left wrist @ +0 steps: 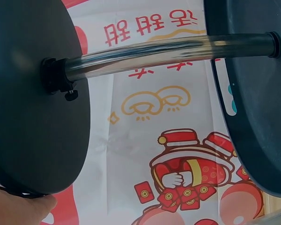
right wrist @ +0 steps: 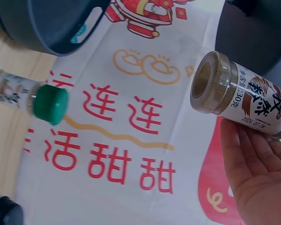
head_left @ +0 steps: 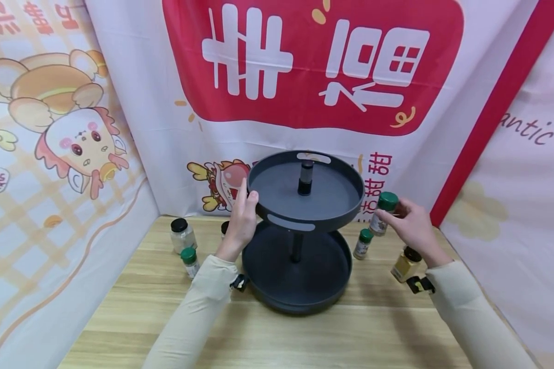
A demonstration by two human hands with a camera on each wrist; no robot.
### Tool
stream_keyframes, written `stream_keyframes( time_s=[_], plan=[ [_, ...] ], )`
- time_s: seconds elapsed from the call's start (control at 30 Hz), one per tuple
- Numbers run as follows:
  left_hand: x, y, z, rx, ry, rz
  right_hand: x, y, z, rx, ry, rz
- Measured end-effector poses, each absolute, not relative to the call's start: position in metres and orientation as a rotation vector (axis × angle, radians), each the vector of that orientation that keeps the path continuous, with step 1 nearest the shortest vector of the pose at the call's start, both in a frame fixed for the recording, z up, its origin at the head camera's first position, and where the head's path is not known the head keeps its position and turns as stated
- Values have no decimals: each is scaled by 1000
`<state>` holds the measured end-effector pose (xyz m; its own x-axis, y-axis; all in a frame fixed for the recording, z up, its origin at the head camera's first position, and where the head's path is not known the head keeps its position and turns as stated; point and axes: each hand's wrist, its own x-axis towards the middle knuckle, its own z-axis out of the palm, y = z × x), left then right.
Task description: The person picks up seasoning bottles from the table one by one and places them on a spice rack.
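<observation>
A two-tier dark grey round rack stands on the table, its upper tray (head_left: 277, 189) joined to the lower tray (head_left: 263, 266) by a metal post (left wrist: 145, 56). Against the left side of the upper tray's rim rests my left hand (head_left: 243, 220), fingers fairly straight; part of it is hidden. To the right of the rack, my right hand (head_left: 413, 225) holds a spice jar (right wrist: 250, 96) with a green lid (head_left: 388, 201), raised above the table. The jar is tilted in the right wrist view and contains brownish powder. Only a post top shows in the upper tray.
Right of the rack stand a small green-lidded jar (head_left: 362, 244) and a yellow, dark-lidded jar (head_left: 406, 264). On the left are a black-lidded clear jar (head_left: 183, 237), a green-lidded jar (head_left: 191, 262) and a dark lid (head_left: 224, 227) partly behind my hand. Printed cloth (head_left: 138, 102) surrounds the wooden table (head_left: 304, 338).
</observation>
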<state>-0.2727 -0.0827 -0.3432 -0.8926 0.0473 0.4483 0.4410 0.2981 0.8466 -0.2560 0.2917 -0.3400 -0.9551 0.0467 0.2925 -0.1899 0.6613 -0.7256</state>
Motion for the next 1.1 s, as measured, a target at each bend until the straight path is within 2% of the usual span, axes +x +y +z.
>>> stream_keyframes(
  time_s=[0.67,1.03,1.1],
  plan=[
    [-270,-84,-340,-461,-2221,-1659,-266,285,-290,108,-2540,1200],
    [-271,-84,-339,-443,-2214,-1659,-270,286,-278,126,-2490,1223],
    [-262,-83,-330,-432,-2224,-1676,-270,284,-275,122,-2486,1220]
  ],
)
